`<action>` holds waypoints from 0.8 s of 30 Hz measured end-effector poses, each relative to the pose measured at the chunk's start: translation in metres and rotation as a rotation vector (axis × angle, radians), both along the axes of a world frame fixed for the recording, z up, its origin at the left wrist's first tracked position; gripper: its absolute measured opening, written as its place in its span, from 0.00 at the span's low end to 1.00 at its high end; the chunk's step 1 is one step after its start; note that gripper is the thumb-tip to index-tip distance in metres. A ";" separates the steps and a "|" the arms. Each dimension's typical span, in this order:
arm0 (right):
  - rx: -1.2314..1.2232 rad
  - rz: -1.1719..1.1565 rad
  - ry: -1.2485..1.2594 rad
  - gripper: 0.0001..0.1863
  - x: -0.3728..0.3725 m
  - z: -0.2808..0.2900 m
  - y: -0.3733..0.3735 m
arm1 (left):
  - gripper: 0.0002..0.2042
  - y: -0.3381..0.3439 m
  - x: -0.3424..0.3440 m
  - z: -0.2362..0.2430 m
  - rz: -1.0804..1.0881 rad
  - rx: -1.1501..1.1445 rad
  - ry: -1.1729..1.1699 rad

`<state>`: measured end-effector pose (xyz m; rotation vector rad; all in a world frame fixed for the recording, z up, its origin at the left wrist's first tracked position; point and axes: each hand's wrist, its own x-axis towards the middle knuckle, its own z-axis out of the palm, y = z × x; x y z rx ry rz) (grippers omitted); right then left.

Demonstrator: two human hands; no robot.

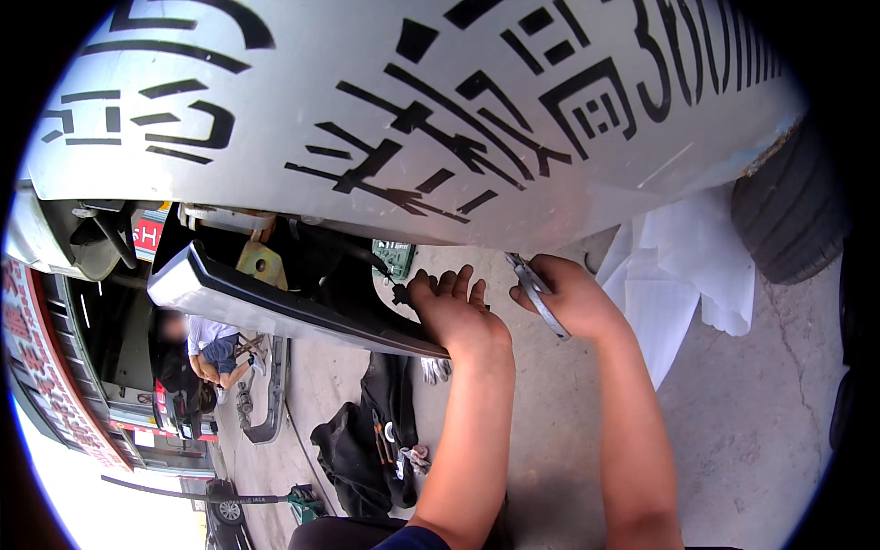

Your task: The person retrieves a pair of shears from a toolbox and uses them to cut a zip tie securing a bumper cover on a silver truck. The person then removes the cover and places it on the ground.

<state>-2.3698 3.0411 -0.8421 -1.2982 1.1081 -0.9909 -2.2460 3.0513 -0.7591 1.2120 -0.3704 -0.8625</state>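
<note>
Bare hands, two of them, work at the tapered end of one silver-and-black plastic bumper (247, 307), which hangs below the lettered silver metal body panel (568, 206). Left hand (458, 321) turns palm-up, fingers loosely curled and spread, right by a small black connector-like piece (400, 293); whether it pinches that, one cannot tell. It's angled so, presumably, to get into the narrow gap. Right hand (573, 298) wraps around one slim silver metal plier-like tool (524, 275), nose outward, probably for reach. Around them: one green tool case (394, 261) beyond the fingers, one crumpled white sheet (687, 266) and one black rubber tyre (793, 215) to the right.
</note>
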 end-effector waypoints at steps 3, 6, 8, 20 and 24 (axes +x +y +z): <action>-0.019 -0.020 0.007 0.23 -0.006 0.002 0.001 | 0.43 -0.002 0.002 0.000 0.077 -0.024 -0.023; -0.050 -0.031 0.045 0.23 -0.016 0.002 0.001 | 0.39 -0.008 0.013 -0.010 0.149 -0.034 -0.187; -0.051 -0.046 0.089 0.23 -0.025 -0.002 0.002 | 0.33 -0.007 -0.017 0.003 0.311 -0.079 -0.380; -0.129 0.093 0.327 0.22 -0.070 0.040 0.029 | 0.18 0.043 -0.038 -0.024 -0.253 -0.350 -0.341; -0.146 0.116 0.370 0.22 -0.083 0.065 0.051 | 0.16 0.069 -0.036 -0.019 -0.349 -0.394 -0.171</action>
